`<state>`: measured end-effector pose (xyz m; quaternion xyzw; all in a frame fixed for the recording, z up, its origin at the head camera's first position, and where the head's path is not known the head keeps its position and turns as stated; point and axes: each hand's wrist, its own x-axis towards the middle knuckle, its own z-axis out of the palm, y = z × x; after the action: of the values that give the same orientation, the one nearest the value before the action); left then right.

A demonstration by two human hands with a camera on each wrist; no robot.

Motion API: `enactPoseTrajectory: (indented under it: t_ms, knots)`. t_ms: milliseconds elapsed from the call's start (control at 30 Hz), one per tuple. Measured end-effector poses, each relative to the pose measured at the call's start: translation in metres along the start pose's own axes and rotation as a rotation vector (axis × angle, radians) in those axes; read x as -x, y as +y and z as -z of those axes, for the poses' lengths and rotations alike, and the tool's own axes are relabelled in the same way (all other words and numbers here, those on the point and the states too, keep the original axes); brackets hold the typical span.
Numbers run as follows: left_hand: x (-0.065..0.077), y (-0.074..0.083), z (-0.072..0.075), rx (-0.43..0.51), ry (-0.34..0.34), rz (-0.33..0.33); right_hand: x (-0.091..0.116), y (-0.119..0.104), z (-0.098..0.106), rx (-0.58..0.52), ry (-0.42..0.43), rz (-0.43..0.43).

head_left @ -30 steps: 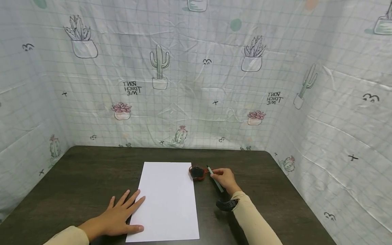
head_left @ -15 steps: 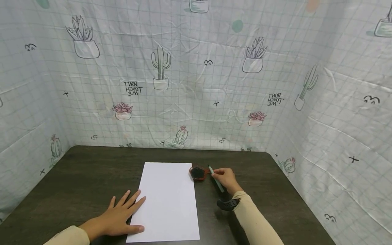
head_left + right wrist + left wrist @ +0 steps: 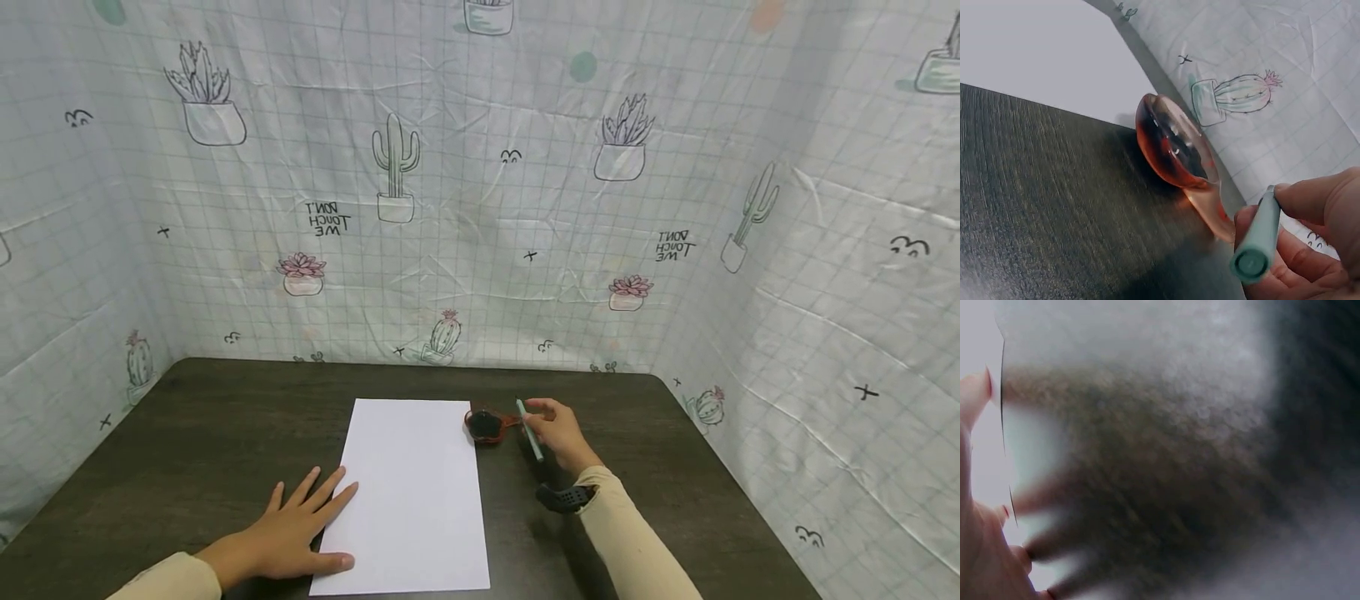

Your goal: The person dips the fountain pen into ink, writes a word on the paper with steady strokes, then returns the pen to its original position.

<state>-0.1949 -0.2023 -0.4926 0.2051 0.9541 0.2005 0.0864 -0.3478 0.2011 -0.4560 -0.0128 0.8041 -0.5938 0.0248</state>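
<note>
My left hand (image 3: 288, 533) lies flat with spread fingers over the left edge of a white sheet of paper (image 3: 412, 492). In the left wrist view only part of that hand (image 3: 985, 550) shows beside a large blur. My right hand (image 3: 558, 435) pinches a pale green pen (image 3: 532, 433) between thumb and fingers, its blunt end (image 3: 1252, 262) towards the right wrist camera. A translucent orange, spoon-shaped piece (image 3: 486, 426) with a dark middle sits at the paper's upper right edge. Its handle (image 3: 1210, 209) reaches to right beside the pen and fingers.
The dark wooden table (image 3: 247, 417) extends on both sides of the paper. A light curtain (image 3: 480, 225) printed with cacti surrounds its back and sides. A black watch strap (image 3: 566, 498) is on the right wrist.
My right hand has moved slightly up and away with the pen, which now stands a little steeper. The left hand, paper and orange piece stay where they were.
</note>
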Motion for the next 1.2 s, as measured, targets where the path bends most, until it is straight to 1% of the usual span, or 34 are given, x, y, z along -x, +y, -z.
enactPoseTrajectory:
  t_ms: [300, 533, 800, 967, 1067, 1200]
  knots:
    - [0.0, 0.0, -0.001, -0.003, 0.008, -0.002, 0.004, -0.007, -0.001, -0.112, -0.05, -0.033]
    - [0.001, 0.003, 0.003, 0.009, -0.01, 0.007, 0.005, -0.005, -0.003, -0.178, -0.09, -0.056]
    - [0.003, 0.007, 0.008, 0.005, -0.03, 0.005, 0.007, -0.003, -0.002, -0.325, -0.14, -0.065]
    - [0.001, 0.003, 0.004, -0.009, -0.017, 0.007, 0.01, -0.004, -0.001, -0.439, -0.186, -0.076]
    - [0.001, 0.003, 0.004, -0.008, -0.014, -0.002, 0.011, -0.004, -0.001, -0.446, -0.194, -0.075]
    - [0.002, 0.005, 0.007, 0.004, -0.02, -0.008, 0.011, -0.003, -0.002, -0.453, -0.182, -0.08]
